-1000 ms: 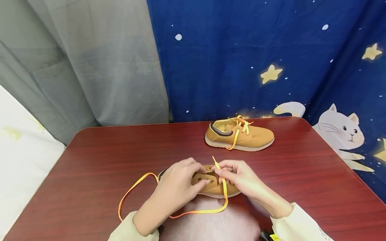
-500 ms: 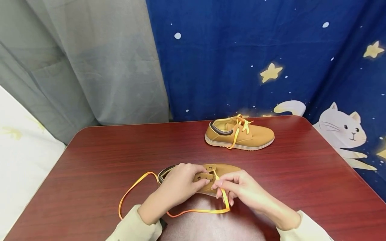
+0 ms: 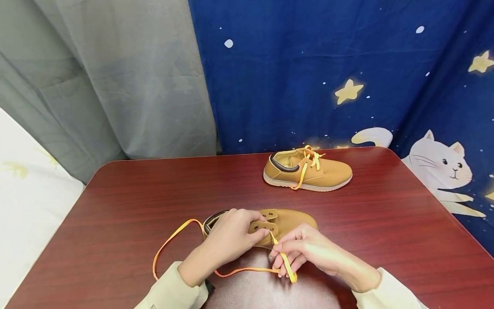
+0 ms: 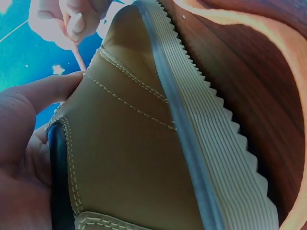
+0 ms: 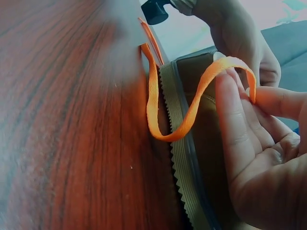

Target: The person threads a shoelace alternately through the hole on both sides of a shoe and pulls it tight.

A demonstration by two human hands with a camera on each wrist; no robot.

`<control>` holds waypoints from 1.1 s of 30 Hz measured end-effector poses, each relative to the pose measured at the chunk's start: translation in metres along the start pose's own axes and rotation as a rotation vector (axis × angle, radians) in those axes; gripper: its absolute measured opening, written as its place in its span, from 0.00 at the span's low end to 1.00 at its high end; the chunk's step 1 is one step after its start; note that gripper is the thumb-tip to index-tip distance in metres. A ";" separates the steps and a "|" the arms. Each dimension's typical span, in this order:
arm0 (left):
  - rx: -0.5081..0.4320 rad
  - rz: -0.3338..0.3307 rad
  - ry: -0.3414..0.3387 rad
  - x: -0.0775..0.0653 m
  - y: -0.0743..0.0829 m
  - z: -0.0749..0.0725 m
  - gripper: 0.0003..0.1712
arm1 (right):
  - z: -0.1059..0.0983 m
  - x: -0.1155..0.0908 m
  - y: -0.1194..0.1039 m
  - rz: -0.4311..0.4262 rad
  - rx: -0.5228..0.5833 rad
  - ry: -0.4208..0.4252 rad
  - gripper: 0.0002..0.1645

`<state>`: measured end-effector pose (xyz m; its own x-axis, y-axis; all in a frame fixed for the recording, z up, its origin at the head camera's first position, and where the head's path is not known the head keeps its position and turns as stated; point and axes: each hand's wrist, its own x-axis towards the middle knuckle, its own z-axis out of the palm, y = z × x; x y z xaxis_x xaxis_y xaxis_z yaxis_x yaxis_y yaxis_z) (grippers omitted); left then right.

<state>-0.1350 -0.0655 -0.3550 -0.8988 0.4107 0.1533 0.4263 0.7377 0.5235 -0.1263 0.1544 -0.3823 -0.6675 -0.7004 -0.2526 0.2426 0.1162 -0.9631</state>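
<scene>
A tan shoe lies sideways on the table, toe to the right in the head view. My left hand grips it at the lacing flaps, thumb on the near flap and fingers over the opening. Between thumb and fingers my right hand pinches a yellow-orange shoelace close to its end. The lace end meets the near flap right at its front eyelet. In the right wrist view a slack loop of the shoelace hangs beside the sole. The left wrist view shows the shoe's stitched side and ridged sole.
A matching tan shoe with its lace tied stands near the table's back edge. The rest of the loose lace curves over the dark red table left of my left hand. Grey and blue curtains hang behind.
My right hand has drawn back from the far flap toward the near side of the shoe. The lace end, earlier sticking up free, is now at the near eyelet. The left hand stays on the shoe.
</scene>
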 end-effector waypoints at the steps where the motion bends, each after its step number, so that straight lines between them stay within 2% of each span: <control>1: 0.000 0.000 0.000 0.000 0.000 0.000 0.07 | 0.000 0.000 0.000 -0.001 0.003 0.002 0.24; 10: -0.005 -0.006 -0.010 -0.001 -0.001 -0.002 0.04 | -0.002 0.001 0.000 0.006 0.017 0.009 0.24; 14: -0.030 0.008 -0.031 -0.001 -0.003 -0.003 0.18 | -0.002 0.003 0.002 0.002 0.018 0.024 0.24; 17: -0.055 0.010 -0.051 -0.001 -0.004 -0.004 0.24 | -0.001 0.003 0.003 0.003 0.012 0.026 0.23; 24: -0.060 0.008 -0.067 0.000 -0.004 -0.005 0.16 | -0.001 0.001 0.001 0.025 0.032 0.024 0.24; 33: -0.064 0.005 -0.083 0.000 -0.006 -0.006 0.21 | -0.001 0.000 -0.003 0.037 0.038 0.040 0.24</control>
<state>-0.1385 -0.0733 -0.3531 -0.8838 0.4597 0.0873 0.4213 0.7007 0.5758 -0.1275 0.1547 -0.3792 -0.6854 -0.6670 -0.2923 0.2937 0.1142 -0.9491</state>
